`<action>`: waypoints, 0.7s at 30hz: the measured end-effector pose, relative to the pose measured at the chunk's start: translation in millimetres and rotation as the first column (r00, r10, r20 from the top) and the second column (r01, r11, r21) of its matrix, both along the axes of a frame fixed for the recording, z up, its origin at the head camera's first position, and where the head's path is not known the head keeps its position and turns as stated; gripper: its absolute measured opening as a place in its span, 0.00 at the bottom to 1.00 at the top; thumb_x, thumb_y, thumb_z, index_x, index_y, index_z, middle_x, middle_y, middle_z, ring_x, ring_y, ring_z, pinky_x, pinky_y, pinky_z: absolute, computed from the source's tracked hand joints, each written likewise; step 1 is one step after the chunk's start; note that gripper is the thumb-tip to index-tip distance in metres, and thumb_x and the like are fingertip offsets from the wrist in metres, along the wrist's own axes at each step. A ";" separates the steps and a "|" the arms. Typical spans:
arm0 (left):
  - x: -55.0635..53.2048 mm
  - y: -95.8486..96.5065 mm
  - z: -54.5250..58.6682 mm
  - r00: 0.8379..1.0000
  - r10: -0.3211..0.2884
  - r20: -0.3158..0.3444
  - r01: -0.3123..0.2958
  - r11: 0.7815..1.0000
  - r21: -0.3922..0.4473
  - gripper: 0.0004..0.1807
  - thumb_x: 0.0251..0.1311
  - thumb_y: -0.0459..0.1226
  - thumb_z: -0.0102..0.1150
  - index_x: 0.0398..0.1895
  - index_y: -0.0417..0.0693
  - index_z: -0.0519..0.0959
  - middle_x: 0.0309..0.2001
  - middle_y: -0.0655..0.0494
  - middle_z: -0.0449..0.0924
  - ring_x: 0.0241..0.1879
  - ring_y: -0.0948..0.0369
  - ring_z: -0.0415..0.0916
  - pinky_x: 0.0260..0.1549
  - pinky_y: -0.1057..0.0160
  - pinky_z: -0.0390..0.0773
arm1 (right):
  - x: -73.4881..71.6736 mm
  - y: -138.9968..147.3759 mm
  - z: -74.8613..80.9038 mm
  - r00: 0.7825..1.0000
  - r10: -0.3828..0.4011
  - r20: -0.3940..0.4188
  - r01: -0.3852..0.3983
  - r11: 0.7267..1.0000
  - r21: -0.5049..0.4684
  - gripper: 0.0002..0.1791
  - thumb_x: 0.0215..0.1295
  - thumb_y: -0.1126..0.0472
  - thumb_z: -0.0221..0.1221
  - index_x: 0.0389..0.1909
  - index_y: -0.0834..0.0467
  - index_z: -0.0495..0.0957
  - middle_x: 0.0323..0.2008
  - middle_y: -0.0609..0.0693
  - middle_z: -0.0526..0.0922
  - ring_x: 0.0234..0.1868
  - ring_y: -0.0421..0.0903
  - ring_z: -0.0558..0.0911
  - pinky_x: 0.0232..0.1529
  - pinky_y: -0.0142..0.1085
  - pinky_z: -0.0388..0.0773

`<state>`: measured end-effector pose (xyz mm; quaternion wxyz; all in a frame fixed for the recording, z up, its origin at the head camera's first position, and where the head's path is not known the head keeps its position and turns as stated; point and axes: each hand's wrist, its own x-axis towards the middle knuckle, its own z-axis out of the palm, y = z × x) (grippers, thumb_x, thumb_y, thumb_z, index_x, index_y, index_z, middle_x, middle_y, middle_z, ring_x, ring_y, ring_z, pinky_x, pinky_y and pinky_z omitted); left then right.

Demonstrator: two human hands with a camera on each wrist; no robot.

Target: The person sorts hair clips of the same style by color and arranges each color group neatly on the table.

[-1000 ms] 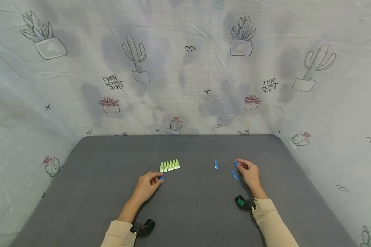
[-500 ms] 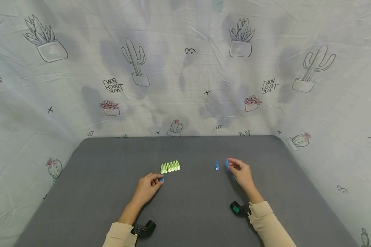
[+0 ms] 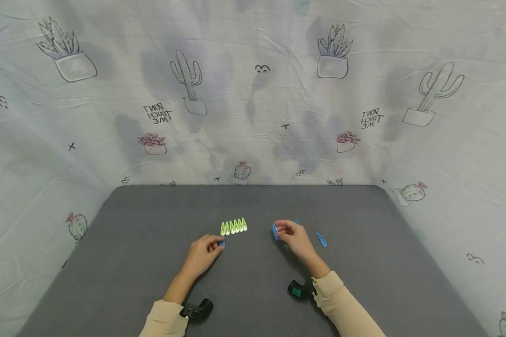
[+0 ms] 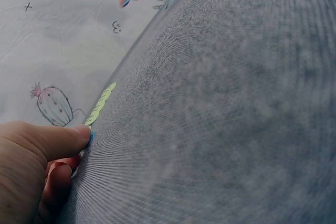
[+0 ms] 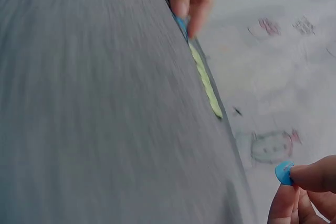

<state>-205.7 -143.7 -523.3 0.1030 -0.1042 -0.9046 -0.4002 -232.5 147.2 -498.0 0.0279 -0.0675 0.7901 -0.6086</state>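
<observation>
In the head view, my right hand (image 3: 296, 238) pinches a blue snap hair clip (image 3: 275, 231) by its side, raised above the table. The same clip (image 5: 284, 173) shows between thumb and fingertips in the right wrist view. My left hand (image 3: 203, 255) stays low on the table, its thumb and finger at the two ends of blue hair clip (image 3: 222, 243); how many clips lie there is partly hidden. Just beyond those fingers, several light green hair clips (image 3: 234, 226) lie side by side in a row.
One blue clip (image 3: 322, 239) lies slanted to the right of my right hand. Another blue clip (image 3: 297, 221) pokes out behind that hand, mostly hidden. The grey table (image 3: 253, 290) ends at a printed cloth (image 3: 253, 93) at the back.
My right hand has lifted a blue clip off the right side and carried it left, past the clip standing there. The left hand has kept its place.
</observation>
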 end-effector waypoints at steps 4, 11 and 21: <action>-0.3 0.3 -0.5 1.000 0.000 -0.001 0.000 1.000 0.010 0.09 0.51 0.34 0.68 0.38 0.47 0.85 0.23 0.63 0.69 0.21 0.70 0.62 0.23 0.69 0.65 | 5.3 -22.9 8.9 0.999 0.053 -0.010 -0.054 0.998 -0.025 0.18 0.60 0.74 0.57 0.52 0.69 0.76 0.37 0.59 0.77 0.33 0.39 0.74 0.29 0.31 0.71; 0.3 -0.8 0.4 1.000 0.001 -0.006 -0.001 1.000 0.013 0.09 0.52 0.35 0.68 0.38 0.48 0.85 0.23 0.63 0.69 0.20 0.69 0.62 0.23 0.69 0.65 | 13.8 -64.0 20.0 0.990 0.122 -0.065 -0.120 0.992 0.037 0.18 0.58 0.75 0.57 0.50 0.72 0.76 0.35 0.64 0.79 0.31 0.42 0.75 0.29 0.30 0.73; -1.0 0.3 0.9 1.000 0.001 -0.002 -0.001 1.000 0.005 0.09 0.51 0.34 0.68 0.37 0.47 0.85 0.22 0.63 0.70 0.20 0.71 0.63 0.22 0.69 0.65 | 3.6 -101.0 -10.2 0.986 0.130 -0.101 -0.108 0.974 0.199 0.15 0.57 0.69 0.60 0.47 0.63 0.80 0.32 0.52 0.82 0.31 0.40 0.80 0.30 0.30 0.76</action>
